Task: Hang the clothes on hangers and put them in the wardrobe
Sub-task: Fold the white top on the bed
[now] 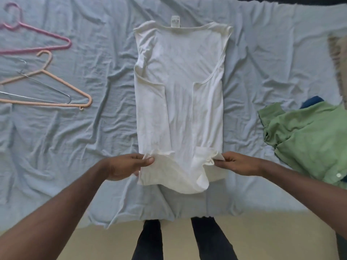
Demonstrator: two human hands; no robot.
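A white sleeveless top (178,94) lies flat on the light blue bedsheet (93,128), its sides folded inward and a label at the far end. My left hand (127,166) pinches the near left corner of the top. My right hand (236,163) pinches the near right corner, and the near edge is lifted slightly off the sheet. At the far left lie a pink hanger (37,40), a peach hanger (56,87) and a thin metal hanger (47,87) overlapping the peach one.
A green shirt (308,139) is heaped at the right on the bed, with something dark blue (311,102) beneath it and a beige fabric (338,59) at the right edge. The bed's near edge meets a tan floor (262,237) where my legs stand.
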